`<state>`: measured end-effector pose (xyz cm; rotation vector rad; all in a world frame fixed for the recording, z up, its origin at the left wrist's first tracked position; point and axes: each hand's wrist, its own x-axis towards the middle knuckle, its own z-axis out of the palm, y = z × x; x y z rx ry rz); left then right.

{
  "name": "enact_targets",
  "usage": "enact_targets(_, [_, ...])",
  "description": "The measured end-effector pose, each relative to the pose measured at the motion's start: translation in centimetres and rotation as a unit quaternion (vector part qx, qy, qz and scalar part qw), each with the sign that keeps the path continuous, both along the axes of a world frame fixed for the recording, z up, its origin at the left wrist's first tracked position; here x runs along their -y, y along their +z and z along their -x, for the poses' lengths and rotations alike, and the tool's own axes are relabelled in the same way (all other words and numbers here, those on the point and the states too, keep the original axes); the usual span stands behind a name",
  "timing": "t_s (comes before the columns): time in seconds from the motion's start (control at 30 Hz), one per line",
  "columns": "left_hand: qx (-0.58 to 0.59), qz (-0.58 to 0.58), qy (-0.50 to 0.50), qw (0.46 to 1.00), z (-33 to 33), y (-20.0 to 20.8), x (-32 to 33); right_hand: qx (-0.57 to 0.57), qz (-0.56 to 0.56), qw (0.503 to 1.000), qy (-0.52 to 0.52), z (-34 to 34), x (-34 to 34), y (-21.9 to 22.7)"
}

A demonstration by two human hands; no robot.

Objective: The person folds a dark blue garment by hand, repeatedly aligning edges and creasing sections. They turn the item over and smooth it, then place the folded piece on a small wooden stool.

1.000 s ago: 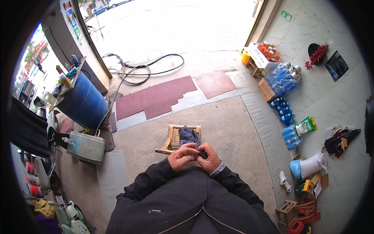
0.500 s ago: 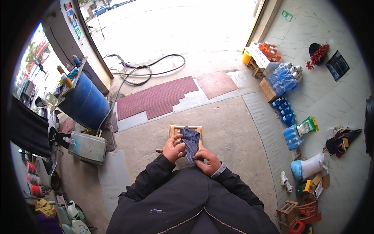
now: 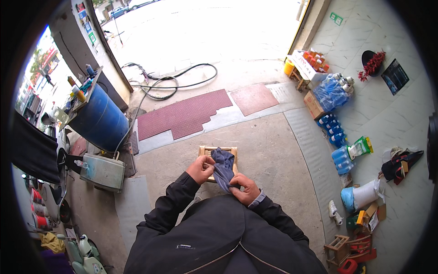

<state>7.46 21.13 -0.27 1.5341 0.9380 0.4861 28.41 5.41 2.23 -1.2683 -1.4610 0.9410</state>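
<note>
A dark grey-purple cloth [image 3: 223, 160] lies crumpled over a small bamboo stool [image 3: 202, 150] in front of me, its near end hanging toward my lap. My right hand [image 3: 245, 189] is closed on that near end, thumb and fingers pinching the fabric. At the cloth's left edge my left hand [image 3: 200, 169] has thumb and fingertips pressed together, seemingly on a bit of the fabric. Part of the stool's seat is hidden under the cloth and my left hand.
A blue barrel [image 3: 101, 119] and a grey metal box [image 3: 104, 172] stand at left. Ahead are a coiled hose [image 3: 175, 86] and a red mat [image 3: 182, 114]. Along the right wall are wrapped blue bottles [image 3: 341, 160], white shoes [image 3: 334, 213] and small wooden chairs [image 3: 338, 250].
My left hand has shifted slightly left and away from me, its fingers drawn together from a looser spread. My right hand and the cloth have barely moved.
</note>
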Motion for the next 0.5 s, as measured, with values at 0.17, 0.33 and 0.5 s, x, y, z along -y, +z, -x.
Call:
enact_targets(0.17, [0.070,-0.203,-0.052,0.975,0.49,0.24,0.02,-0.023,-0.004,0.999,-0.028,0.01,0.37,-0.14])
enact_targets(0.33, [0.078,-0.248,-0.114,0.959,0.78,0.06,0.14,-0.008,-0.017,0.999,-0.038,-0.29,0.69,-0.08])
enact_targets(0.5, [0.030,-0.247,-0.090,0.964,0.82,0.15,0.58,-0.019,-0.014,0.999,-0.039,-0.39,0.76,-0.14])
